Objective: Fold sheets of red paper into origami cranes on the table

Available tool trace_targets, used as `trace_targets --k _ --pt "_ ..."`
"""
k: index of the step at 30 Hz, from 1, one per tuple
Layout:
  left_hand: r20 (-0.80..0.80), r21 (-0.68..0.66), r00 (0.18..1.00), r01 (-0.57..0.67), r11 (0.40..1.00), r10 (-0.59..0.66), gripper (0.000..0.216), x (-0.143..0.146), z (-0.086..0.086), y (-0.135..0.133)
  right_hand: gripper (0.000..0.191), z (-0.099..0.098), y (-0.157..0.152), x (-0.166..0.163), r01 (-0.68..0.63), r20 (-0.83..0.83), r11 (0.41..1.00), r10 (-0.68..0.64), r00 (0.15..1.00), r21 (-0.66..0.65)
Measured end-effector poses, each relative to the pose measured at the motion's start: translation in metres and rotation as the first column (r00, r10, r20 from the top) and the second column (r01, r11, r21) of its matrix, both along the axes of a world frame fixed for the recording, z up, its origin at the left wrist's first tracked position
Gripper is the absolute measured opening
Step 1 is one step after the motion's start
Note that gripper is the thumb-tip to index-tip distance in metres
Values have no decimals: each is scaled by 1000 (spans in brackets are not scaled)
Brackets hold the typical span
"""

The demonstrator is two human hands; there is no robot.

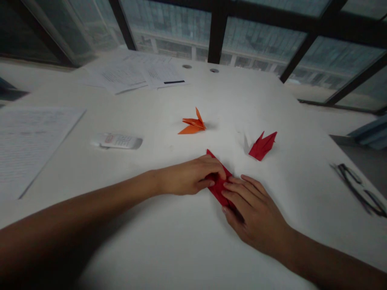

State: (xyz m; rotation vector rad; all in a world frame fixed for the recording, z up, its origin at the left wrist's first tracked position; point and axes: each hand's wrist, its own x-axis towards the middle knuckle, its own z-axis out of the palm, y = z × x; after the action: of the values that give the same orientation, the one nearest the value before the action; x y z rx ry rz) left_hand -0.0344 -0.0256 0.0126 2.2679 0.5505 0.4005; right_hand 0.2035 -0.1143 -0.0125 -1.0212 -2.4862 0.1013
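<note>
A partly folded piece of red origami paper (218, 189) lies on the white table between my two hands. My left hand (201, 174) has its fingers curled over the upper left part of the paper, thumb and forefinger close together on it. From the right, my right hand (254, 209) presses the paper's lower right part, its fingers lying along it and the thumb at its lower edge. Part of the paper is hidden under both hands. Beyond them stand an orange folded paper bird (193, 124) and, to the right, a red folded paper bird (262, 146).
A white bottle-like item (121, 141) lies to the left. Printed sheets (33, 141) cover the left edge, and more papers (133, 72) lie at the back. Black-framed glasses (361, 189) rest near the right edge. Windows (169, 28) rise behind the table.
</note>
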Motion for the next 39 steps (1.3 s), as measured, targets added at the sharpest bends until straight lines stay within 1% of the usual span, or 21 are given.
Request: trace_targets --k 4,8,13,18,20,23,25,27,29,31,33,35,37,39 --pt "11 13 999 45 999 -45 36 -2 3 2 25 2 1 0 -1 14 1000 1 1000 17" --pt "-42 54 997 68 996 -66 38 -3 2 4 25 2 2 0 -10 19 1000 10 1000 12" --pt "-74 92 993 99 991 -92 36 -4 5 7 24 0 4 0 -2 -12 1000 2 1000 8" --pt "-114 74 987 122 990 -113 36 -5 9 11 22 -1 6 0 -4 -44 1000 4 999 2" --pt "-99 53 988 124 991 -118 34 -6 8 12 22 -1 7 -1 0 -62 1000 0 998 -2" --pt "-50 30 992 117 993 -116 25 -6 4 12 24 0 7 -1 -3 -80 999 0 997 -38" --pt "-24 44 996 91 995 -90 22 -5 0 10 30 0 8 0 0 -90 997 -6 996 -76" --pt "-13 77 999 41 996 -40 22 -3 -4 8 35 -1 8 1 39 -108 992 -52 993 -120" --pt "1 108 1000 -20 994 20 29 -2 -7 5 36 -2 8 3 103 -133 981 -125 983 -165" --pt "18 100 997 -74 992 73 42 -2 -9 3 36 -4 8 5 151 -150 967 -183 971 -204" --pt "21 77 992 -126 989 125 51 -3 -12 2 37 -5 9 5 166 -156 960 -204 966 -224" --pt "24 81 982 -188 979 187 57 -3 -14 1 39 -5 9 5 169 -157 959 -207 966 -229" --pt "37 122 969 -247 961 244 64 -3 -17 -1 41 -5 10 4 173 -149 956 -212 966 -238" --pt "47 177 967 -253 951 249 62 -2 -19 -2 41 -4 11 3 186 -138 948 -226 964 -256"
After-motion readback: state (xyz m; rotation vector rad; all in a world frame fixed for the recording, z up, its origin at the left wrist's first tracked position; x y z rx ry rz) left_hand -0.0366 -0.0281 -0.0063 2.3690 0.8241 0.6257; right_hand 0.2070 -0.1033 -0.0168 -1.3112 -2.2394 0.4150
